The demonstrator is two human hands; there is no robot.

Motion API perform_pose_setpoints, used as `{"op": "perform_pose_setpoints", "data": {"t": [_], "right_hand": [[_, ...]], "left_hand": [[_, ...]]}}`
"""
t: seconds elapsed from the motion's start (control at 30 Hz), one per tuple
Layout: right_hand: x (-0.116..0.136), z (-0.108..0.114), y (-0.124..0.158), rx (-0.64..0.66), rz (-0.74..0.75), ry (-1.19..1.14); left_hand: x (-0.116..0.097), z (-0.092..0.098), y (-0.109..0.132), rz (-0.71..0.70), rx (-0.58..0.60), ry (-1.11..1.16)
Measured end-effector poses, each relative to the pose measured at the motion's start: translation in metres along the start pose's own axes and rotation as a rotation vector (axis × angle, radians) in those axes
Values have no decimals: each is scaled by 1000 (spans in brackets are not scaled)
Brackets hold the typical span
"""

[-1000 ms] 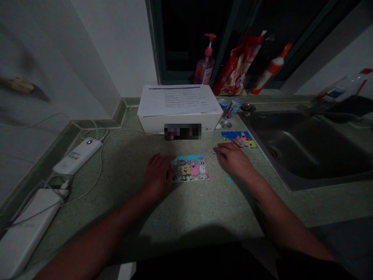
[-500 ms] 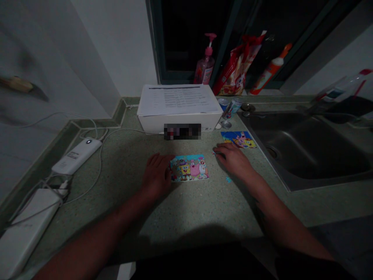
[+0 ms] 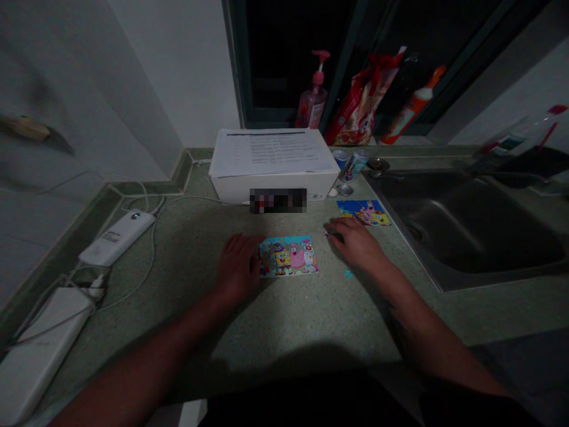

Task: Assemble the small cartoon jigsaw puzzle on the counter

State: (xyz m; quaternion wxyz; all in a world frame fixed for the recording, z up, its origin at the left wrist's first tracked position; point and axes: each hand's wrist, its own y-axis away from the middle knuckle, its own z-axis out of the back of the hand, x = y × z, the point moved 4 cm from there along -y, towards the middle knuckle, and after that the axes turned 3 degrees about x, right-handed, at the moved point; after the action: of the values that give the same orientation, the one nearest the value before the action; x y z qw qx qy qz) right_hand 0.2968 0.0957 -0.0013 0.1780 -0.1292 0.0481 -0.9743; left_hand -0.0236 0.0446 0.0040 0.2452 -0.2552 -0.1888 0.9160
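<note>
A small cartoon jigsaw puzzle (image 3: 288, 256) lies flat on the green speckled counter (image 3: 284, 320). My left hand (image 3: 237, 267) rests flat against the puzzle's left edge, fingers stretched out. My right hand (image 3: 355, 243) lies palm down just right of the puzzle, fingers spread, with its fingertips at a small loose piece (image 3: 328, 233). Another loose blue piece (image 3: 348, 273) lies beside my right wrist. A second cartoon picture card (image 3: 364, 212) sits behind my right hand.
A white box (image 3: 275, 169) topped with a printed sheet stands behind the puzzle. A steel sink (image 3: 471, 225) fills the right. White chargers (image 3: 118, 237) and cables lie at the left. Cans (image 3: 353, 165), a pink pump bottle (image 3: 313, 98) and a red bag (image 3: 364, 107) stand at the back.
</note>
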Motion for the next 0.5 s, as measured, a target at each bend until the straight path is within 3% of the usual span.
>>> {"op": "perform_pose_setpoints", "data": {"t": [0.3, 0.5], "right_hand": [[0, -2, -2, -5, 16, -14], [-1, -2, -3, -3, 13, -45]], "left_hand": [[5, 8, -1, 69, -79, 49], [7, 5, 0, 93, -43, 39]]}}
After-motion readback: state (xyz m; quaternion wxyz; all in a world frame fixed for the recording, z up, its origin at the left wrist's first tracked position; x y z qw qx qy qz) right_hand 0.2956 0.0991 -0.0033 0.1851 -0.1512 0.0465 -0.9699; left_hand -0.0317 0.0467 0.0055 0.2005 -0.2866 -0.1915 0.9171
